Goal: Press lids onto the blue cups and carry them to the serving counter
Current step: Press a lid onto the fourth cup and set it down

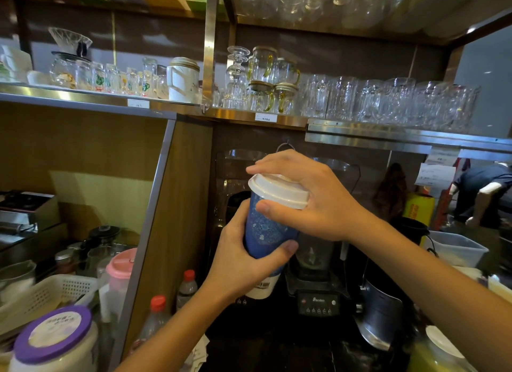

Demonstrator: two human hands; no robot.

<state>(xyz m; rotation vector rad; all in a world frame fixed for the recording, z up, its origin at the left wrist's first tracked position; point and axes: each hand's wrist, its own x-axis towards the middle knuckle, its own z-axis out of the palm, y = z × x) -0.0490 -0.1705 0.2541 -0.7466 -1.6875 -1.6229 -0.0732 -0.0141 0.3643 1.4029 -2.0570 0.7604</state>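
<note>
A blue patterned paper cup point(267, 227) with a white base is held up in the air at the frame's middle, tilted slightly left. My left hand point(243, 258) grips its lower body, thumb across the front. A white plastic lid point(277, 190) sits on the cup's rim. My right hand point(310, 197) curls over the lid from the right, fingers across its top and thumb against the rim at the front.
A black blender point(318, 286) stands right behind the cup, a steel pitcher point(379, 313) to its right. Bottles with red caps point(187, 286), a pink-lidded jug point(119, 277) and a purple-lidded jar point(55, 341) crowd the lower left. Glassware fills the shelf point(388, 133) above. A person point(482, 191) bends over at far right.
</note>
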